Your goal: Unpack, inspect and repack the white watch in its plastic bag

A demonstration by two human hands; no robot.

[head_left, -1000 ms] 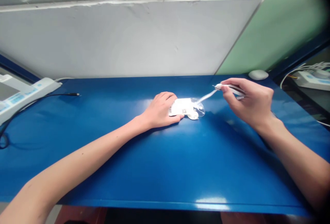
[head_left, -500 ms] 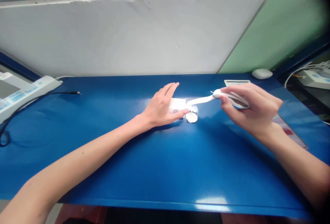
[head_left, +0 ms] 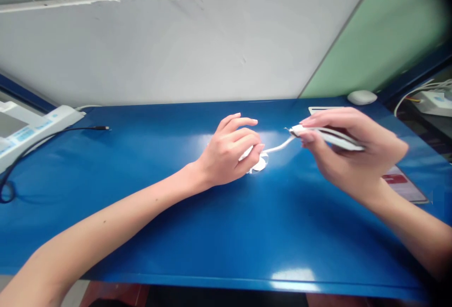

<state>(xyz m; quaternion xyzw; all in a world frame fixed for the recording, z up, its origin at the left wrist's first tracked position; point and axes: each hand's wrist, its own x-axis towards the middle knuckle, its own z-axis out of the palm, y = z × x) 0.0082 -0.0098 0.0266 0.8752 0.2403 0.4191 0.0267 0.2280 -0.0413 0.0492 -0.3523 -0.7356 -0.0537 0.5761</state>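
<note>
My left hand [head_left: 231, 154] rests in the middle of the blue table [head_left: 212, 231], fingers curled over a small white packet [head_left: 257, 163] and pressing it down; most of the packet is hidden under the fingers. My right hand [head_left: 348, 154] is closed on a thin white tool [head_left: 328, 136] held just above the table. A white strip [head_left: 278, 147] runs from the tool's tip down to the packet.
A white device [head_left: 31, 128] with a black cable [head_left: 52, 135] lies at the left edge. At the back right sit a small white oval object [head_left: 362, 97] and a flat card [head_left: 404, 185] under my right wrist. A grey wall panel stands behind the table.
My left fingers have curled down over the packet, covering more of it. My right hand has shifted slightly right and toward me, still holding the tool with the strip attached.
</note>
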